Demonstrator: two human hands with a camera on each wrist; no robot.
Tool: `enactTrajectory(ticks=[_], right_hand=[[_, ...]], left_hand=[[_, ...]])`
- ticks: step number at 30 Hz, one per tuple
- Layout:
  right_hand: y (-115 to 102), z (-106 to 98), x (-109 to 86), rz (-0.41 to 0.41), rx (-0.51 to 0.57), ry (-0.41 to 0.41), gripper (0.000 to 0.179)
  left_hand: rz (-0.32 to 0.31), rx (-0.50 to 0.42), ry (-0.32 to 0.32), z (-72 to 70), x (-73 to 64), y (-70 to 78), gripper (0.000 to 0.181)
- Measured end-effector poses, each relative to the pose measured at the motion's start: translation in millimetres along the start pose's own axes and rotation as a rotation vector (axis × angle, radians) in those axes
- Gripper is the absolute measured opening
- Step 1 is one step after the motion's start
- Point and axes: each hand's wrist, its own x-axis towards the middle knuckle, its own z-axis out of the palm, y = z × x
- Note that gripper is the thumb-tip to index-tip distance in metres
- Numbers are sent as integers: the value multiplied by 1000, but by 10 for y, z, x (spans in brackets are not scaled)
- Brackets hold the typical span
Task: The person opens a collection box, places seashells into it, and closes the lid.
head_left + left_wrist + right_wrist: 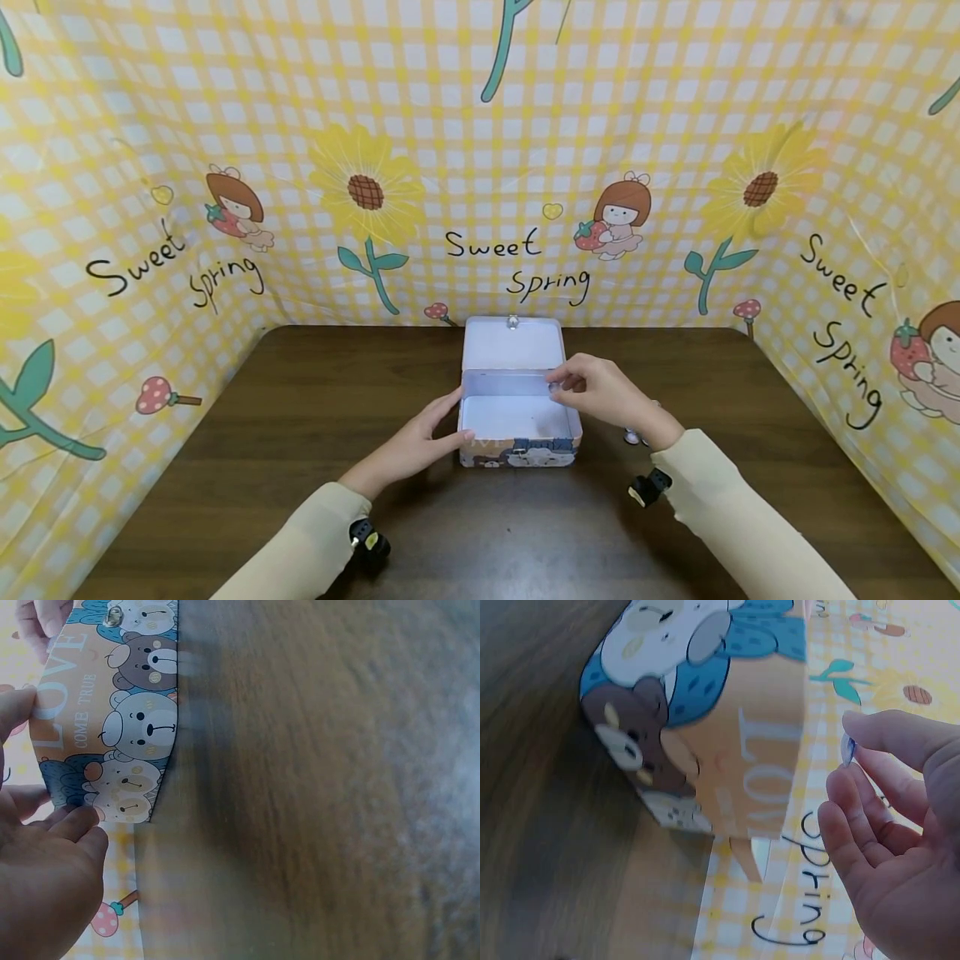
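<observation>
A hinged tin box (517, 451) stands on the table with its lid (513, 343) raised at the back. Its inside is white; bear faces and "LOVE" letters are printed on the outside (139, 727). My left hand (420, 442) holds the box's front left corner, thumb at the front rim and fingers along the left wall. Over the box's right side, my right hand (600, 392) pinches a small, clear, shiny piece (847, 750) between thumb and fingertip. Its exact kind is too small to tell.
Beside the box, partly hidden by my right wrist, lie small shiny pieces (633, 437). The dark wooden table (330, 375) is bordered by a yellow checked cloth (450, 167) at the back and both sides.
</observation>
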Motion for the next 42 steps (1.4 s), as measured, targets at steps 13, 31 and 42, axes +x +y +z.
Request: enactTrajectory(ticks=[13, 31, 42], right_hand=[[-111, 314, 219, -19, 23, -40, 23], [-199, 768, 522, -21, -43, -158, 21], [-218, 944, 563, 21, -54, -219, 19]], left_hand=[[0, -13, 9, -3, -7, 31, 81], [1, -13, 7, 2, -4, 28, 81], [0, -22, 11, 3, -11, 25, 80]])
